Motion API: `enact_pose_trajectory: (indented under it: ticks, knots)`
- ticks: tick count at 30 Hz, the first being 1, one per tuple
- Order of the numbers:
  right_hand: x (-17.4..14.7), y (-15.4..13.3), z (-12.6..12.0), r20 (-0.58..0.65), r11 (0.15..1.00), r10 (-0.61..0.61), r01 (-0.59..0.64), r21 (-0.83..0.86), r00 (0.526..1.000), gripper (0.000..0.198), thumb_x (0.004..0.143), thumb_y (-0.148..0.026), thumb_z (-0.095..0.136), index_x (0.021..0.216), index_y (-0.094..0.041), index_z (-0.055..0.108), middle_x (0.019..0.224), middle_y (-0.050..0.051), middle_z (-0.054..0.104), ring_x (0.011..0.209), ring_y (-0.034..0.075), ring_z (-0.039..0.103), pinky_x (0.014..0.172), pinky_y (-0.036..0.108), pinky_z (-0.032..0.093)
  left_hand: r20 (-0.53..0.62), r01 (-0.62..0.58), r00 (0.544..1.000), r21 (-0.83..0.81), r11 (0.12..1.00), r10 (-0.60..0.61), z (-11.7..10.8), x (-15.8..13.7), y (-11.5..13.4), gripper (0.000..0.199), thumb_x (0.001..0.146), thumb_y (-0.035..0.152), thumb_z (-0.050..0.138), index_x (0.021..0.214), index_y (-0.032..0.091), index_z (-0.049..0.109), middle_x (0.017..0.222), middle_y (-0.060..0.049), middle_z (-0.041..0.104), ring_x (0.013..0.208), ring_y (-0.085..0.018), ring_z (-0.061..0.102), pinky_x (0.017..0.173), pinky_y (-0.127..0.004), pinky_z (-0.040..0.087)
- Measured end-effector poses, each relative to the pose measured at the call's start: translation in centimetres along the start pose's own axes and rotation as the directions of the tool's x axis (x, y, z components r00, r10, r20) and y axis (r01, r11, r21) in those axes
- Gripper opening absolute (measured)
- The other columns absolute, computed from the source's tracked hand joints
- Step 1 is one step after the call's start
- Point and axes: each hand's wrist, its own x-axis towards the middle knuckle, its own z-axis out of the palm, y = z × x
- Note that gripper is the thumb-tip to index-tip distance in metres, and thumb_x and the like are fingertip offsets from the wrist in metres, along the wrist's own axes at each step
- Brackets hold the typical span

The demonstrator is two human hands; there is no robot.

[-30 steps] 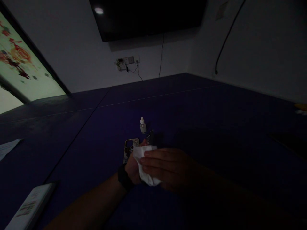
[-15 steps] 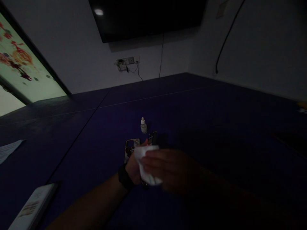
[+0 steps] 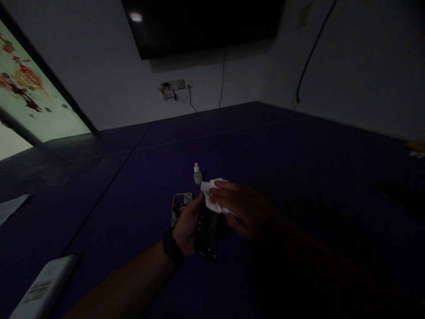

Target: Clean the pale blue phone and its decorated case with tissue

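Note:
My left hand (image 3: 186, 228), with a dark band on the wrist, is closed around the side of a dark smartphone (image 3: 207, 235) whose screen faces up. Pressed under the fingers of my right hand (image 3: 244, 206) is a folded white tissue (image 3: 212, 199), which covers the phone's far end. Just left of the phone, a patterned phone case (image 3: 179, 206) with a large camera cutout lies partly behind my left hand. A small bottle with a white dropper top (image 3: 198, 174) stands upright beyond the phone.
The blue surface (image 3: 139, 186) stretches to the wall. At the lower left lies a white box-like object (image 3: 43, 285), with a paper sheet (image 3: 13, 208) further back. A dark flat object (image 3: 400, 199) lies at the right. A black screen (image 3: 206, 26) hangs above wall sockets (image 3: 177, 85).
My right hand has moved the tissue away from me, from the phone's near part to its far end. The lower part of the phone's screen now shows.

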Motion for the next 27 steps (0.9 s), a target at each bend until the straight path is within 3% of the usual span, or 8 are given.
enact_pose_trajectory:
  ticks: [3, 8, 10, 14, 18, 21, 25, 27]
  knots:
    - [-0.3, 0.3, 0.2, 0.001, 1.000, 0.025, -0.025, 0.011, 1.000, 0.033, 0.097, -0.014, 0.043, 0.120, -0.007, 0.066, 0.124, 0.014, 0.073, 0.128, 0.021, 0.062, 0.104, 0.036, 0.056, -0.039, 0.021, 0.999, -0.097, 0.995, -0.025, 0.3, -0.2, 0.2, 0.028, 0.100, 0.034, 0.051, 0.095, 0.013, 0.068, 0.076, -0.003, 0.070, 0.065, -0.010, 0.067, 0.066, -0.018, 0.053]
    - [0.0, -1.8, 0.5, 0.080, 0.952, -0.257, 0.238, 0.192, 0.963, 0.047, 0.107, -0.031, 0.028, 0.118, -0.008, 0.068, 0.120, 0.009, 0.075, 0.125, 0.016, 0.063, 0.110, 0.029, 0.050, 0.110, 0.323, 0.943, -0.063, 0.944, -0.316, -0.6, -1.1, 1.1, 0.051, 0.091, 0.054, 0.061, 0.060, 0.013, 0.057, 0.045, 0.002, 0.050, 0.036, -0.006, 0.045, 0.037, -0.017, 0.034]
    - [0.0, -1.6, 0.6, 0.065, 0.966, -0.217, 0.205, 0.157, 0.974, 0.044, 0.106, -0.027, 0.030, 0.119, -0.008, 0.067, 0.121, 0.010, 0.075, 0.127, 0.017, 0.062, 0.110, 0.030, 0.050, 0.121, 0.285, 0.954, -0.093, 0.954, -0.273, -0.5, -1.0, 1.0, 0.049, 0.094, 0.050, 0.058, 0.062, 0.013, 0.059, 0.046, 0.001, 0.052, 0.036, -0.007, 0.047, 0.039, -0.018, 0.037]
    - [-0.2, -0.5, 0.6, 0.005, 0.999, 0.010, -0.010, 0.050, 1.000, 0.035, 0.098, -0.014, 0.040, 0.119, -0.005, 0.066, 0.126, 0.015, 0.072, 0.131, 0.020, 0.059, 0.108, 0.034, 0.052, -0.064, 0.028, 0.997, -0.238, 0.971, -0.044, 0.2, -0.6, 0.5, 0.030, 0.100, 0.031, 0.049, 0.095, 0.011, 0.069, 0.076, -0.004, 0.072, 0.067, -0.010, 0.069, 0.067, -0.017, 0.053]
    - [-0.3, -1.5, 0.9, 0.016, 0.971, -0.160, 0.155, 0.184, 0.987, 0.042, 0.104, -0.030, 0.035, 0.116, -0.007, 0.068, 0.117, 0.011, 0.076, 0.125, 0.018, 0.063, 0.109, 0.031, 0.050, 0.010, 0.201, 0.979, -0.111, 0.973, -0.201, 0.0, -1.0, 0.9, 0.040, 0.094, 0.044, 0.058, 0.070, 0.012, 0.064, 0.053, -0.001, 0.059, 0.043, -0.009, 0.054, 0.045, -0.019, 0.041]
    - [-0.4, -2.2, 1.3, 0.074, 0.947, -0.235, 0.212, 0.242, 0.969, 0.045, 0.106, -0.033, 0.033, 0.115, -0.006, 0.069, 0.116, 0.011, 0.076, 0.123, 0.018, 0.064, 0.109, 0.030, 0.050, -0.017, 0.160, 0.987, -0.023, 0.987, -0.161, -0.4, -1.1, 1.4, 0.046, 0.095, 0.049, 0.053, 0.070, 0.012, 0.065, 0.051, -0.001, 0.056, 0.038, -0.009, 0.047, 0.039, -0.020, 0.032]
    - [-0.7, -1.3, 1.1, 0.022, 0.957, -0.190, 0.180, 0.226, 0.982, 0.037, 0.102, -0.027, 0.041, 0.114, -0.006, 0.068, 0.115, 0.014, 0.076, 0.123, 0.021, 0.065, 0.103, 0.036, 0.055, -0.056, 0.103, 0.993, -0.079, 0.992, -0.108, -0.5, -0.6, 1.5, 0.046, 0.096, 0.052, 0.052, 0.082, 0.011, 0.068, 0.054, 0.001, 0.058, 0.040, -0.008, 0.050, 0.042, -0.019, 0.035]
    - [-0.9, -0.6, 0.4, -0.048, 0.962, -0.050, 0.061, 0.266, 0.998, 0.032, 0.101, -0.025, 0.044, 0.116, -0.011, 0.068, 0.115, 0.012, 0.076, 0.120, 0.021, 0.067, 0.099, 0.036, 0.058, -0.016, 0.055, 0.998, -0.056, 0.997, -0.056, -0.4, -0.4, 1.6, 0.045, 0.097, 0.051, 0.049, 0.091, 0.011, 0.069, 0.065, -0.003, 0.066, 0.052, -0.012, 0.062, 0.052, -0.021, 0.045]
